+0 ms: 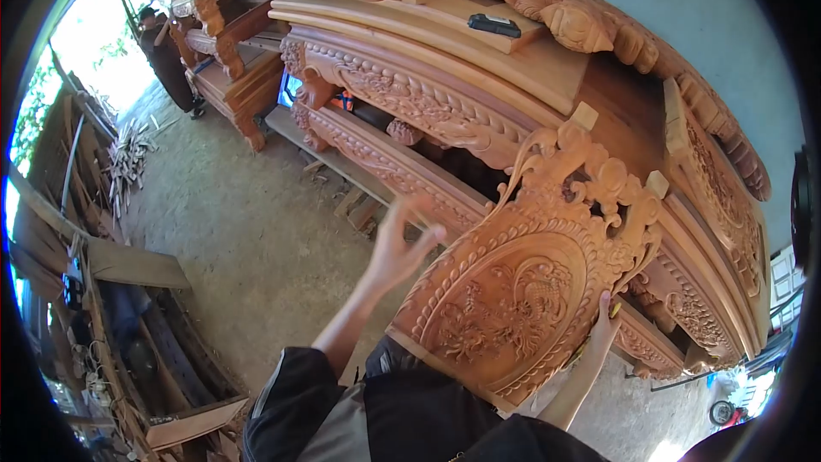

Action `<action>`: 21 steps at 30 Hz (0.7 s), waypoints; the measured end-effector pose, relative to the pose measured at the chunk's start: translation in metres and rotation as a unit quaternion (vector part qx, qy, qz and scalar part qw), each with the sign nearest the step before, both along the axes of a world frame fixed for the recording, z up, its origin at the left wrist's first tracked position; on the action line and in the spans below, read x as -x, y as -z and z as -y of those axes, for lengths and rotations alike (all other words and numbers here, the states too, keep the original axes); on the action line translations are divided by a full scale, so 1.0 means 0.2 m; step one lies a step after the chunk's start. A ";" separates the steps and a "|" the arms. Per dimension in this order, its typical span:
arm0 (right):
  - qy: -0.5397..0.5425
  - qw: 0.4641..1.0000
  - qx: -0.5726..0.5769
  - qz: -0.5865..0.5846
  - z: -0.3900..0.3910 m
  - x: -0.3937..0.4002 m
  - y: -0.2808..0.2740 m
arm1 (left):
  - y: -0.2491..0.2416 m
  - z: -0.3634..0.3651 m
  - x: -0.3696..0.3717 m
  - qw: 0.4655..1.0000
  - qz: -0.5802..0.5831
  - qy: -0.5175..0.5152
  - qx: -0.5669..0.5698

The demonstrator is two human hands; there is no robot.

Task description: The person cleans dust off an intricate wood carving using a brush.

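Note:
A carved wooden panel leans at a tilt between my body and the large carved furniture piece. It has an oval relief with a beaded border and a scrolled, pierced top. My right hand grips the panel's right edge, thumb on its face; a small yellow thing shows by the fingers, too small to name. My left hand is raised beside the panel's left edge, apart from it. Its fingers are blurred but spread from the thumb, and I see nothing clear in them.
Behind the panel stands a large carved wooden furniture piece, with a dark handheld object on top. Carved chairs are at the back left, where a person stands. Wood scraps lie along the left side.

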State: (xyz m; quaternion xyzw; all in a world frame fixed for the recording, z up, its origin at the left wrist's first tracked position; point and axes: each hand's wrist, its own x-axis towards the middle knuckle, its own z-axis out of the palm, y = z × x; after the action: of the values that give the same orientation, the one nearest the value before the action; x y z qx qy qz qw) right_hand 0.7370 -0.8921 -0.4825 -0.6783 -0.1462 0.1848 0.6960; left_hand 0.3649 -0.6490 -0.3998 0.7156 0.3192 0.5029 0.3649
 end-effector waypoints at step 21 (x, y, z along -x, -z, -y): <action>0.229 0.885 0.133 0.383 0.01 0.17 -0.75 | -1.49 0.35 0.24 0.731 0.270 0.087 -0.620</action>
State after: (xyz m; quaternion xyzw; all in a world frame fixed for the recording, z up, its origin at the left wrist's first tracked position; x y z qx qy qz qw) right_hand 0.7029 -0.8944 -0.3325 -0.7973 -0.2154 -0.2362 0.5120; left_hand 0.3160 -0.7199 -0.1019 0.6414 -0.2398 0.7272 -0.0468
